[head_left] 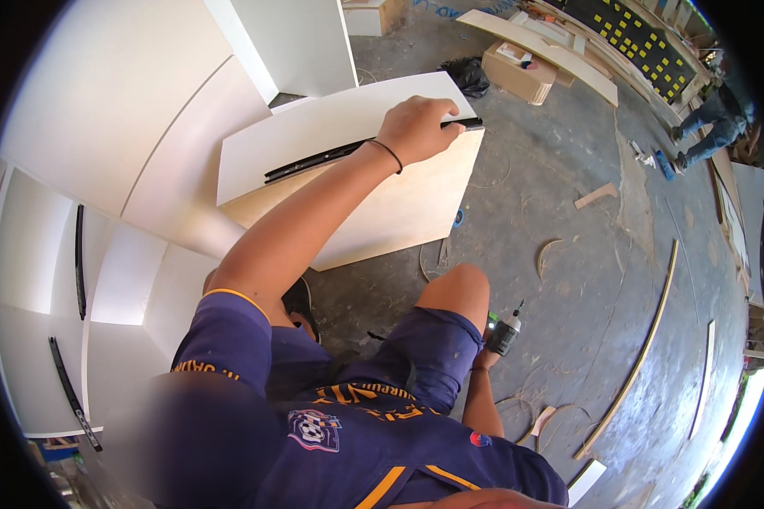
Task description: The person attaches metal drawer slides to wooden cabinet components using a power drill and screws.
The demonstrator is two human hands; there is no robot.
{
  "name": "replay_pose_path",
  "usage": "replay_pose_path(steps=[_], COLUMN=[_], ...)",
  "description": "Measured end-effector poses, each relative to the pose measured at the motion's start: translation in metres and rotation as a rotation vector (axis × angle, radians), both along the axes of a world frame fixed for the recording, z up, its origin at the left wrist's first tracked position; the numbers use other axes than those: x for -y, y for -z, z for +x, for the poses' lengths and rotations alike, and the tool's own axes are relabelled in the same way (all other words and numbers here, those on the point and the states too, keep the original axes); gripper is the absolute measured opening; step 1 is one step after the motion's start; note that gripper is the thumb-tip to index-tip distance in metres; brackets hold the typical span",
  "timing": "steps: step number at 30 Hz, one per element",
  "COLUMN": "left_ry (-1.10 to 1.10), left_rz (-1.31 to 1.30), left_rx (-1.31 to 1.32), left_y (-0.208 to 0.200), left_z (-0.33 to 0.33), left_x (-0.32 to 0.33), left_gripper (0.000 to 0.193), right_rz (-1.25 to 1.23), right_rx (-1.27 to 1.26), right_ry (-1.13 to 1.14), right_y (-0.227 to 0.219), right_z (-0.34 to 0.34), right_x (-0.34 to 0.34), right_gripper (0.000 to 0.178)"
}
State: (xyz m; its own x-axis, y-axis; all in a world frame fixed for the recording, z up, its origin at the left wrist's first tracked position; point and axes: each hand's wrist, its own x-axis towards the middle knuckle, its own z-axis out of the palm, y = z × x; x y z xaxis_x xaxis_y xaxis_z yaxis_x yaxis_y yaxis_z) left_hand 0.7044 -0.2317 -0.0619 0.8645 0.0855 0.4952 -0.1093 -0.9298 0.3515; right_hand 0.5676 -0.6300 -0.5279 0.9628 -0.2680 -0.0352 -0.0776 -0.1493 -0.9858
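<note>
My left hand (416, 129) reaches across and grips the far end of a black drawer slide (318, 159), fingers and thumb curled over it. The slide lies along the edge of a pale wooden drawer box (390, 199), whose upper face is white. Down by my right knee, my right hand (486, 356) is closed around a cordless drill (505, 332) with its bit pointing up and away from me. The drill's grip is mostly hidden by my hand and leg.
On the left stands a white cabinet (127, 280) with open compartments and black slides (80, 263) inside. Wood strips (632, 369) and scraps lie on the grey floor. A cardboard box (518, 75) and black bag (465, 76) sit beyond the drawer. Another person (713, 127) is at far right.
</note>
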Motion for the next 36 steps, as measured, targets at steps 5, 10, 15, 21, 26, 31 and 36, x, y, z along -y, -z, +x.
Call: replay_pose_path(steps=[5, 10, 15, 21, 26, 31, 36], left_ry=[-0.032, -0.086, 0.247, 0.110, -0.889, -2.126, -2.336], left_rz=[-0.062, -0.425, -1.837, -1.958, -1.429, 0.308, 0.092], left_rx=[-0.045, 0.194, 0.196, 0.712, 1.082, 0.377, -0.375], left_y=[0.007, 0.002, -0.035, -0.006, -0.046, -0.116, -0.107], left_z=[0.001, -0.001, -0.083, -0.345, -0.540, -0.679, -0.850], left_x=[-0.007, -0.017, -0.036, -0.104, -0.082, -0.042, -0.051], left_gripper=[0.015, 0.015, 0.015, 0.011, 0.012, 0.054, 0.064], right_rz=[-0.026, -0.505, -0.778, -0.934, -0.522, -0.710, -0.882], right_rx=[-0.105, -0.406, -0.534, -0.288, 0.472, 1.293, 1.403], right_ry=[-0.025, -0.040, -0.481, -0.871, -0.920, -0.924, -0.887], right_y=[-0.027, -0.050, -0.113, -0.223, -0.337, -0.420, -0.450], right_z=[-0.003, -0.035, -0.038, 0.003, 0.036, 0.117, 0.160], right_x=[-0.009, -0.014, -0.005, -0.047, -0.151, -0.254, -0.319], right_gripper=[0.028, 0.041, 0.040, 0.040, 0.028, 0.030, 0.034])
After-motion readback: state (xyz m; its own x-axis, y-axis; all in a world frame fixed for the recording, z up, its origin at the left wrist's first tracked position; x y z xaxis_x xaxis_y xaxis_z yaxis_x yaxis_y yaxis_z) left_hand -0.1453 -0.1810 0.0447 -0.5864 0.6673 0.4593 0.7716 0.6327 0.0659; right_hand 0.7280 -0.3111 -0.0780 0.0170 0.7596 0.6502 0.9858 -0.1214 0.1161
